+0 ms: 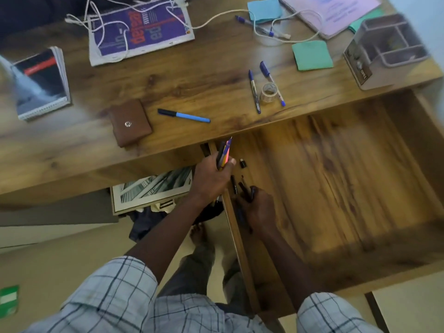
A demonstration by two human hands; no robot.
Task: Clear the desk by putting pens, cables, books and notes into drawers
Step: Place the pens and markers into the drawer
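My left hand (pixel 211 179) grips a bundle of pens (pixel 224 152) over the left rim of the open wooden drawer (pixel 336 188). My right hand (pixel 258 209) is inside the drawer at its left side, closed on dark pens (pixel 246 188). A black pen (pixel 233 184) and a small black cap (pixel 243 163) lie on the drawer floor. On the desk (pixel 180 75) lie a blue pen (pixel 183 115), two blue-capped pens (pixel 254 92), a white cable (pixel 305 22), a purple book (pixel 139 30), a spiral notebook (pixel 40 82) and sticky notes (pixel 312 55).
A brown wallet (pixel 129 122) lies near the desk's front edge. A tape roll (pixel 269 92) sits between the pens. A beige organiser (pixel 386 51) stands at the right. Pink papers (pixel 336 13) lie at the back. A picture frame (pixel 151 191) is under the desk.
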